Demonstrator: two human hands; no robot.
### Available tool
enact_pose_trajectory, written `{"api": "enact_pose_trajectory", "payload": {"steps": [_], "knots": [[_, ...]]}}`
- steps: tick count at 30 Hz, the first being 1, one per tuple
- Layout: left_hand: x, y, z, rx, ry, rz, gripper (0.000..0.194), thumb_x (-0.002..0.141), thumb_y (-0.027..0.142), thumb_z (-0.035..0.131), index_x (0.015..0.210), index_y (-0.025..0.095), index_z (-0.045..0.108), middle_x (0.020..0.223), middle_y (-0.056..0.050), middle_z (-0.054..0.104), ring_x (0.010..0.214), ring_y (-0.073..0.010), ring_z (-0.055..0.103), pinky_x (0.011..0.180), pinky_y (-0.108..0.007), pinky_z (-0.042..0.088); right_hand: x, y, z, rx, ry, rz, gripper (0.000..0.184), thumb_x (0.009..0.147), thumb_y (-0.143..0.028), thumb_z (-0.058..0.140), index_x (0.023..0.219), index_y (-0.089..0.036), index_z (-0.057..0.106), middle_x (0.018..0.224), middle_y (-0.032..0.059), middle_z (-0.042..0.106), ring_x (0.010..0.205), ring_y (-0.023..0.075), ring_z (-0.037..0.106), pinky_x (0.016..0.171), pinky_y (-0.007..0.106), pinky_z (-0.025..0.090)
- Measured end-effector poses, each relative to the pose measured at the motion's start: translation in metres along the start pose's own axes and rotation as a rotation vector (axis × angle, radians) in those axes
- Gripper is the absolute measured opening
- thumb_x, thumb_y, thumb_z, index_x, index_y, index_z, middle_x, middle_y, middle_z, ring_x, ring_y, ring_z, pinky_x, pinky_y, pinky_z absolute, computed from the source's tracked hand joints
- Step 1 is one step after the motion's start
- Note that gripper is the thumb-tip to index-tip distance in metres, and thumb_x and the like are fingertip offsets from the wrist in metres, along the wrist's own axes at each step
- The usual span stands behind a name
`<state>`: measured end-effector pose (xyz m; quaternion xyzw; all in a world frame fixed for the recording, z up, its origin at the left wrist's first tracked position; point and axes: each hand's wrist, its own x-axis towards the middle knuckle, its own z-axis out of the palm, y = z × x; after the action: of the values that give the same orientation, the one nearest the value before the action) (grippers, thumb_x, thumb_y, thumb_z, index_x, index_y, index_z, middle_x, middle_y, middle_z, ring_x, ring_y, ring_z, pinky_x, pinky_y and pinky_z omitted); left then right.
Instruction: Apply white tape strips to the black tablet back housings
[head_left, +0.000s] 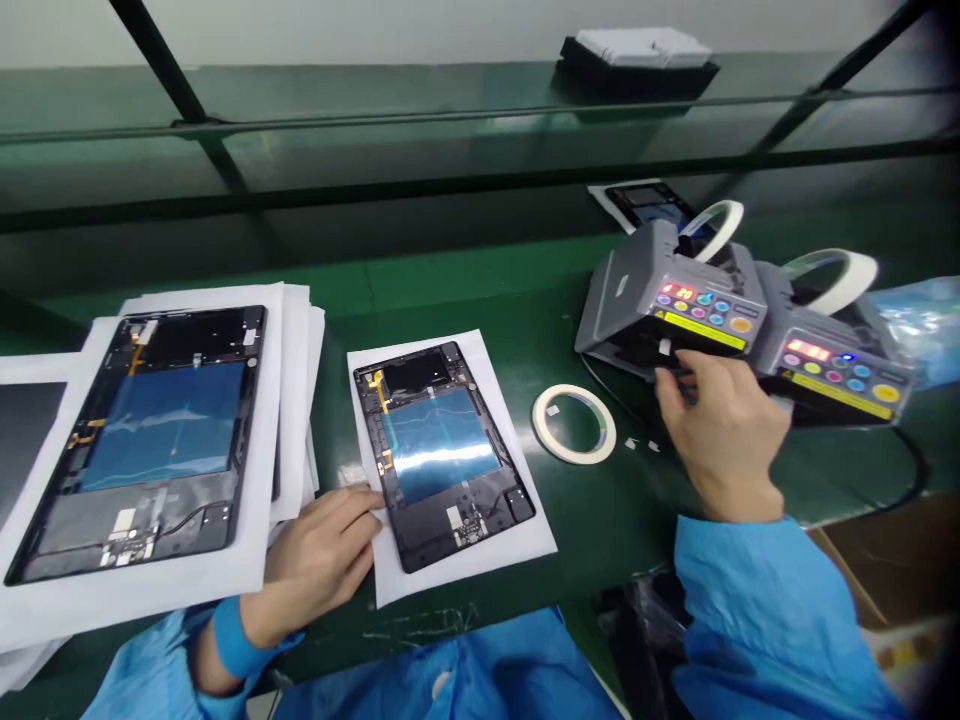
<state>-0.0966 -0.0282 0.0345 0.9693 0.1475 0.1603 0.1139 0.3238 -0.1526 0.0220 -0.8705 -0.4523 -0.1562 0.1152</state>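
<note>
My right hand [724, 430] is at the mouth of the left grey tape dispenser [622, 300], thumb and forefinger slightly apart. A small white piece of tape [664, 347] shows just above those fingertips. Beside the middle tablet my left hand [322, 550] rests with loosely bent fingers, the tips touching the edge of its white paper sheet [525, 535]. That tablet [442, 445] has its inside exposed, with a shiny blue-filmed battery, orange flex cables and a small board at the bottom. Between tablet and dispenser lies a roll of cream tape [541, 432].
A second tape dispenser [832, 375] stands at right. To the left, another opened tablet [165, 440] lies on stacked paper sheets. Tape scraps [653, 447] lie near the roll. Another tablet [649, 200] sits behind the dispensers. A black box [637, 78] rests beyond the rail.
</note>
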Motion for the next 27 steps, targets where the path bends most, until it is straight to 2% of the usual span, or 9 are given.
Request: {"api": "enact_pose_trajectory", "payload": {"steps": [4, 8, 10, 12, 15, 17, 19, 23, 27], "knots": [[-0.009, 0.0, -0.002, -0.013, -0.016, -0.058, 0.02, 0.09, 0.005, 0.048, 0.089, 0.017, 0.065, 0.106, -0.008, 0.072, 0.102, -0.0193, 0.069, 0.089, -0.03, 0.059, 0.011, -0.002, 0.003, -0.016, -0.011, -0.008, 0.046, 0.102, -0.044, 0.034, 0.109, -0.013, 0.068, 0.1, 0.0192, 0.071, 0.094, 0.03, 0.066, 0.067, 0.036, 0.039], [-0.02, 0.007, -0.012, 0.099, -0.07, -0.102, 0.02, 0.092, 0.005, 0.047, 0.092, 0.015, 0.065, 0.114, -0.01, 0.07, 0.108, -0.0229, 0.066, 0.086, -0.032, 0.059, 0.003, -0.012, -0.013, 0.003, -0.002, -0.043, 0.048, 0.101, -0.046, 0.033, 0.1, -0.015, 0.069, 0.093, 0.0188, 0.071, 0.091, 0.0337, 0.067, 0.065, 0.039, 0.039], [-0.021, 0.014, -0.021, 0.179, -0.082, -0.119, 0.023, 0.093, 0.005, 0.045, 0.098, 0.014, 0.065, 0.119, -0.012, 0.069, 0.107, -0.0244, 0.066, 0.085, -0.035, 0.058, -0.005, -0.027, -0.021, 0.115, -0.018, -0.14, 0.039, 0.1, -0.043, 0.038, 0.1, -0.019, 0.068, 0.095, 0.015, 0.071, 0.09, 0.0319, 0.068, 0.067, 0.039, 0.043], [-0.013, 0.023, -0.029, 0.179, -0.058, -0.121, 0.025, 0.094, 0.005, 0.043, 0.103, 0.014, 0.065, 0.118, -0.011, 0.07, 0.103, -0.0235, 0.067, 0.086, -0.036, 0.057, -0.007, -0.05, -0.023, 0.295, -0.081, -0.321, 0.027, 0.098, -0.039, 0.045, 0.096, -0.023, 0.067, 0.094, 0.0084, 0.072, 0.085, 0.0257, 0.069, 0.069, 0.037, 0.048], [0.015, 0.031, -0.027, 0.09, 0.001, -0.073, 0.023, 0.097, 0.009, 0.042, 0.102, 0.014, 0.064, 0.108, -0.008, 0.072, 0.093, -0.0205, 0.067, 0.081, -0.035, 0.057, 0.006, -0.091, -0.005, 0.477, -0.214, -0.548, 0.026, 0.097, -0.039, 0.048, 0.09, -0.023, 0.068, 0.084, 0.0026, 0.071, 0.072, 0.0161, 0.066, 0.064, 0.03, 0.048], [0.043, 0.03, -0.015, 0.072, -0.023, -0.051, 0.021, 0.097, 0.011, 0.043, 0.099, 0.013, 0.064, 0.099, -0.008, 0.071, 0.084, -0.0193, 0.066, 0.073, -0.033, 0.058, 0.021, -0.115, 0.016, 0.492, -0.31, -0.622, 0.031, 0.098, -0.04, 0.045, 0.096, -0.021, 0.069, 0.087, 0.0029, 0.072, 0.07, 0.0137, 0.065, 0.062, 0.028, 0.047], [0.071, 0.022, 0.002, 0.096, -0.1, -0.074, 0.017, 0.097, 0.012, 0.046, 0.094, 0.013, 0.063, 0.089, -0.006, 0.068, 0.072, -0.0191, 0.064, 0.062, -0.033, 0.056, 0.035, -0.133, 0.038, 0.499, -0.35, -0.679, 0.032, 0.098, -0.038, 0.043, 0.101, -0.02, 0.07, 0.092, 0.0041, 0.072, 0.071, 0.0139, 0.065, 0.063, 0.027, 0.047], [0.118, -0.003, 0.035, 0.157, -0.196, -0.23, 0.015, 0.095, 0.015, 0.054, 0.082, 0.015, 0.058, 0.079, -0.005, 0.062, 0.07, -0.0213, 0.065, 0.055, -0.032, 0.053, 0.046, -0.141, 0.063, 0.661, -0.296, -0.779, 0.026, 0.099, -0.033, 0.047, 0.104, -0.019, 0.069, 0.093, 0.0048, 0.073, 0.08, 0.015, 0.067, 0.072, 0.028, 0.052], [0.139, -0.02, 0.05, 0.157, -0.206, -0.329, 0.015, 0.097, 0.019, 0.055, 0.084, 0.015, 0.06, 0.081, -0.005, 0.062, 0.075, -0.0209, 0.066, 0.06, -0.031, 0.054, 0.043, -0.134, 0.065, 0.75, -0.217, -0.901, 0.016, 0.095, -0.022, 0.056, 0.107, -0.018, 0.066, 0.097, 0.0052, 0.072, 0.086, 0.0165, 0.067, 0.078, 0.03, 0.054]]}}
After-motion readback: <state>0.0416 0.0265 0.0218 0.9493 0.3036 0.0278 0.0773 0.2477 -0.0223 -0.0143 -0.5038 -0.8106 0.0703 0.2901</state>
